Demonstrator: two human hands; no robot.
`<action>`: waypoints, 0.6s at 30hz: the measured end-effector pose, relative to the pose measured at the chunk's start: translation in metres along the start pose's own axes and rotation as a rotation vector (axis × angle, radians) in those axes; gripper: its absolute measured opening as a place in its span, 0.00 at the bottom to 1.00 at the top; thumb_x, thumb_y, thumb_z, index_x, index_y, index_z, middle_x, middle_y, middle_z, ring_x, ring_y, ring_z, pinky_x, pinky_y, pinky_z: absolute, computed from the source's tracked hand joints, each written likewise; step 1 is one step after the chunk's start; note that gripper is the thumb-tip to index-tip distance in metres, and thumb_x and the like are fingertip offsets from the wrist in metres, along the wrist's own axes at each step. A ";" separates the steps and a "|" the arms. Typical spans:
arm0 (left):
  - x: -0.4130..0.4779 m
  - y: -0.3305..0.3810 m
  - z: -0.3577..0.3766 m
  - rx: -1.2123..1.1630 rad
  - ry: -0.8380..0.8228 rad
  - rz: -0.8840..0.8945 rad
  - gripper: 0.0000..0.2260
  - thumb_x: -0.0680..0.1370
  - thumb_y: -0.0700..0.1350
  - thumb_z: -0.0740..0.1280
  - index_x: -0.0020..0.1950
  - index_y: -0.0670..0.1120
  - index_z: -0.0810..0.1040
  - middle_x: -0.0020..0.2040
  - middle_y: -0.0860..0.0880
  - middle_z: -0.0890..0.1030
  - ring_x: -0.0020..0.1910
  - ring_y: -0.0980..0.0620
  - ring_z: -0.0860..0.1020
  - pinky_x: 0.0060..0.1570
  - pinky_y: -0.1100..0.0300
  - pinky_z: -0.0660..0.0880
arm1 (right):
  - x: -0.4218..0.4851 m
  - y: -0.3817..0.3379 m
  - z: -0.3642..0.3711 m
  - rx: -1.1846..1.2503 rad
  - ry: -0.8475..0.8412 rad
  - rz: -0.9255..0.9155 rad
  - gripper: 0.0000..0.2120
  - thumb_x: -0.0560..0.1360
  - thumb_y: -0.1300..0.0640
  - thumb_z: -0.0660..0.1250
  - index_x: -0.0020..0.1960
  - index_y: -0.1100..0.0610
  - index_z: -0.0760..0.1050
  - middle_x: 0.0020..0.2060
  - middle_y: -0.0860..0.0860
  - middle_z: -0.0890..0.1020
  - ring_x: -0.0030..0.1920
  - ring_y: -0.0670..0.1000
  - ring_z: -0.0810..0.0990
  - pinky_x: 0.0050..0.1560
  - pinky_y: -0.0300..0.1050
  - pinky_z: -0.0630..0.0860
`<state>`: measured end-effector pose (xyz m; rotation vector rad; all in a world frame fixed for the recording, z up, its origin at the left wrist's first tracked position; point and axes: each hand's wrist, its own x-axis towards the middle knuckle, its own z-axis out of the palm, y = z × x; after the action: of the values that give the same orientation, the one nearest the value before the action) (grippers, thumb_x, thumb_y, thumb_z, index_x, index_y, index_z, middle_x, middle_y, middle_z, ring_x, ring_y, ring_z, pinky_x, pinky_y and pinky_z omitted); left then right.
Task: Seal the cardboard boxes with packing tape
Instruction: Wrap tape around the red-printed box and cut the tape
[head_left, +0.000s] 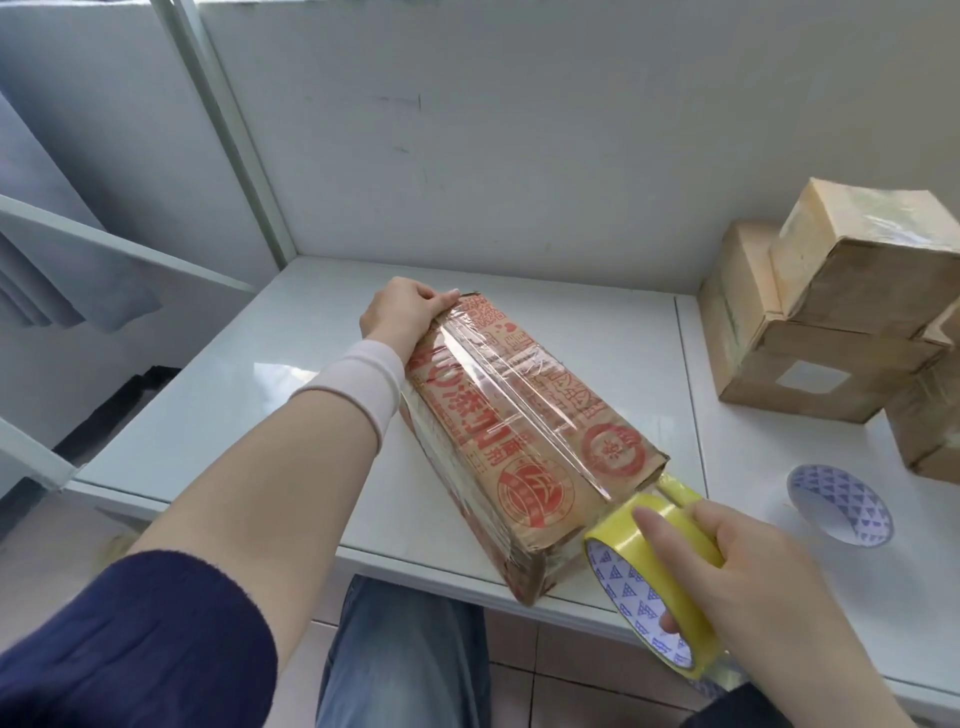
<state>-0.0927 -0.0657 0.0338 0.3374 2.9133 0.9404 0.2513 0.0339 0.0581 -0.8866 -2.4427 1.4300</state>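
The right hand (753, 577) is clamped on a yellow tape roll (631, 582). Its forefinger lies across the outer band and its thumb is hooked inside the core. The core is white, printed with rows of small blue triangles, with no wording legible. A short run of tape leaves the roll toward 12 o'clock and meets the near end of the printed carton (519, 431).

The left hand (402, 312) grips the carton's far end, fingers curled over the edge. A white cuff (363, 384) sits on that forearm.

The carton lies flat on the white table (260, 395), in the middle of the view. Its long axis runs from 11 o'clock at the far end to 5 o'clock at the near end, which overhangs the table's front edge. It is long, narrow brown cardboard, creased and worn at the near corners. It carries large red Chinese characters and round red seals, and I cannot read them through the glare. Glossy clear tape runs lengthwise along its top.

At 3 o'clock from the carton, a second roll (839, 504) with the same triangle pattern lies on the table. Plain brown boxes (831, 332) are stacked at 2 o'clock, already taped, and the lowest has a blank white label (810, 376).
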 end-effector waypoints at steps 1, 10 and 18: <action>-0.001 -0.001 0.000 0.012 0.008 0.003 0.18 0.74 0.63 0.65 0.34 0.51 0.77 0.33 0.52 0.78 0.40 0.47 0.77 0.37 0.59 0.65 | 0.001 0.005 0.004 0.013 -0.006 0.024 0.20 0.71 0.43 0.66 0.32 0.58 0.72 0.23 0.52 0.76 0.24 0.50 0.80 0.22 0.34 0.68; -0.032 0.017 0.011 0.492 -0.124 0.408 0.23 0.83 0.51 0.47 0.76 0.42 0.56 0.77 0.39 0.54 0.77 0.44 0.50 0.73 0.46 0.49 | 0.002 0.023 0.020 0.125 0.044 0.034 0.18 0.71 0.48 0.69 0.28 0.53 0.68 0.20 0.44 0.75 0.21 0.50 0.79 0.17 0.30 0.63; -0.147 0.010 0.018 0.542 -0.322 0.972 0.34 0.75 0.70 0.38 0.75 0.53 0.38 0.77 0.50 0.40 0.74 0.57 0.36 0.71 0.58 0.30 | -0.001 0.020 0.019 0.136 -0.004 -0.021 0.21 0.67 0.42 0.66 0.32 0.61 0.70 0.19 0.45 0.74 0.19 0.44 0.76 0.18 0.29 0.64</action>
<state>0.0542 -0.0808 0.0232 1.8211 2.5563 0.0342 0.2520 0.0270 0.0311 -0.8264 -2.3179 1.5700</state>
